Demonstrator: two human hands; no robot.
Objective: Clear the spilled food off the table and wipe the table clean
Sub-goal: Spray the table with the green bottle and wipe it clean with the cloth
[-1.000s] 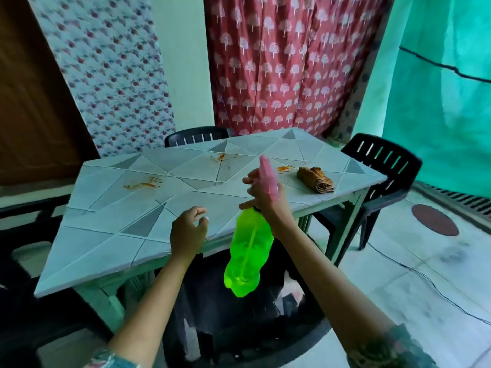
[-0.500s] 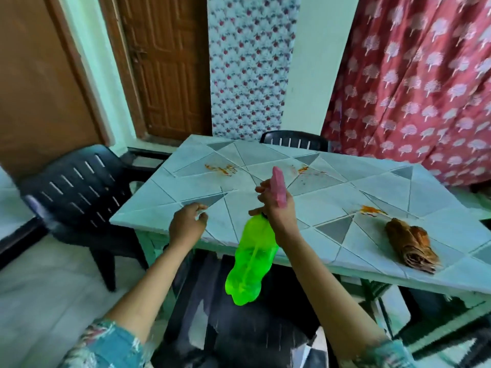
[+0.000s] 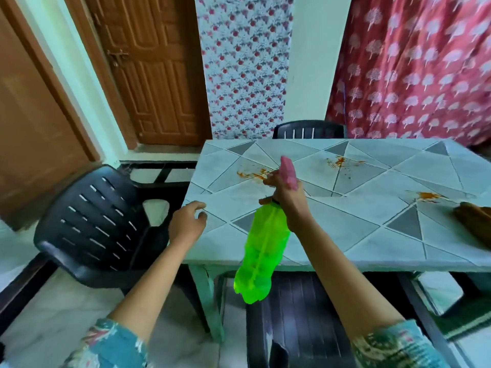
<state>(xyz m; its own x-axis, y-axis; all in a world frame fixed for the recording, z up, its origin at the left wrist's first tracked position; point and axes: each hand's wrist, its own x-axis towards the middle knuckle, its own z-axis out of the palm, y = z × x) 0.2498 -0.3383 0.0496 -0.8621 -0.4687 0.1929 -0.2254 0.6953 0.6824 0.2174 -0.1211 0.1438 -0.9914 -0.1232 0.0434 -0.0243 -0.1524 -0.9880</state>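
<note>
While the right hand (image 3: 285, 200) is gripping the green spray bottle (image 3: 261, 251) at its neck, fingers curled round the pink trigger head (image 3: 288, 172), the bottle's body is hanging tilted over the near edge of the table (image 3: 345, 235). The left hand (image 3: 186, 225) is hovering at the table's left corner, loosely curled and holding nothing, perhaps brushing the edge. One orange spill (image 3: 252, 174) is lying just beyond the nozzle, a second spill (image 3: 338, 162) farther back, and a third spill (image 3: 430, 195) near a brown cloth (image 3: 475, 221) at the right.
</note>
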